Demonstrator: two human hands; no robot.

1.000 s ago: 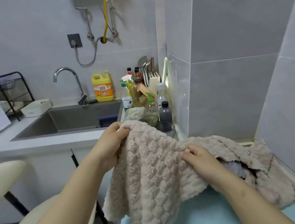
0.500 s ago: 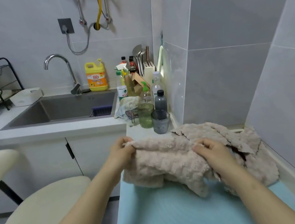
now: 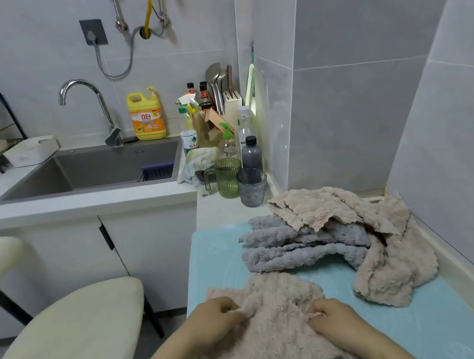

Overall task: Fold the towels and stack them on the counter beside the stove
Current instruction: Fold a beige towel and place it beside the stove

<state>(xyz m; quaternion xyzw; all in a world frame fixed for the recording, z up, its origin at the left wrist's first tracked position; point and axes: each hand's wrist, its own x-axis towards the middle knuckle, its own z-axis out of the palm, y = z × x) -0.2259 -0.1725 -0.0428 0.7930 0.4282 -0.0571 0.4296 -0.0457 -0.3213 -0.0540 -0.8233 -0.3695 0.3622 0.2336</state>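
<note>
Towel job: my left hand (image 3: 216,319) and my right hand (image 3: 334,317) both pinch the fluffy beige towel (image 3: 279,334) at the near edge of the light blue mat (image 3: 219,261).
It lies close to the mat's left edge; a hard tug could drag it off. Bare mat between it and the grey-and-beige towel pile (image 3: 310,252) gives room.

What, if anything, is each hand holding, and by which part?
The nearest beige towel on the blue mat: left hand pinches a fold on its left side, right hand a fold on its right.
</note>
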